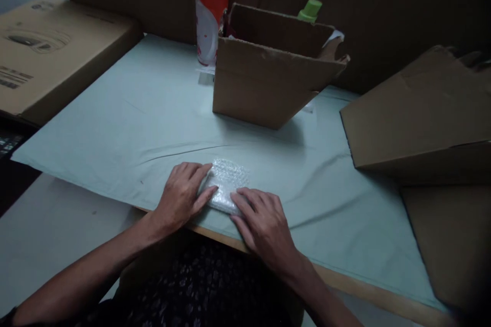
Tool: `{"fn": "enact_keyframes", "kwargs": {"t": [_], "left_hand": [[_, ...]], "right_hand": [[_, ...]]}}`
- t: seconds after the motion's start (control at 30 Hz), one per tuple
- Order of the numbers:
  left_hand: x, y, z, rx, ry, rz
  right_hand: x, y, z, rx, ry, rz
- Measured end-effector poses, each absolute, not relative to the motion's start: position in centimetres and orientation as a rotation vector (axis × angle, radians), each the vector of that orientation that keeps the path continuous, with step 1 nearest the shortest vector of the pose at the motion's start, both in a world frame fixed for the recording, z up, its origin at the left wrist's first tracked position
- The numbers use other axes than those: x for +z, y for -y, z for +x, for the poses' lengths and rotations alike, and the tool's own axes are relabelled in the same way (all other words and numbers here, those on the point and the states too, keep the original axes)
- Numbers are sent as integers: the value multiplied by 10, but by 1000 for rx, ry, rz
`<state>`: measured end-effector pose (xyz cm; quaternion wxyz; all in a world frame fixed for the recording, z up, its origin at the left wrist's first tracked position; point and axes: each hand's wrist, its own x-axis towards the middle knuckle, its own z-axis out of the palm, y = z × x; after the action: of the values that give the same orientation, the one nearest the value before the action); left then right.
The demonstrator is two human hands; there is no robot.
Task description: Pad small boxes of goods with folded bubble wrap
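A small flat bundle of clear bubble wrap (227, 180) lies on the pale green cloth (126, 107) near the table's front edge. My left hand (184, 191) grips its left side, with the thumb resting over the top. On the right, my right hand (264, 217) holds the bundle's near corner, fingers on top and thumb at the front edge. Whatever the wrap may contain cannot be made out. Part of the bundle is hidden under my fingers.
An open cardboard box (264, 79) stands behind the bundle. Beside it are an orange and white bottle (209, 15) and a green cap (310, 10). A large printed carton (65, 56) lies at the left. More cardboard boxes (418, 112) stand at the right.
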<state>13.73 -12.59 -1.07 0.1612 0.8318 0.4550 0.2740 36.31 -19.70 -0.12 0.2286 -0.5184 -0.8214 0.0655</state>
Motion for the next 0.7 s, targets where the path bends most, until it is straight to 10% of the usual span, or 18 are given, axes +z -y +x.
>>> {"fn": "enact_keyframes", "kwargs": {"t": [0.37, 0.7], "left_hand": [[6, 149, 154, 806, -999, 906], [41, 74, 173, 1002, -1059, 2312]], "right_hand": [[16, 183, 369, 921, 1755, -1480], [2, 190, 418, 1210, 1387, -1589]]}}
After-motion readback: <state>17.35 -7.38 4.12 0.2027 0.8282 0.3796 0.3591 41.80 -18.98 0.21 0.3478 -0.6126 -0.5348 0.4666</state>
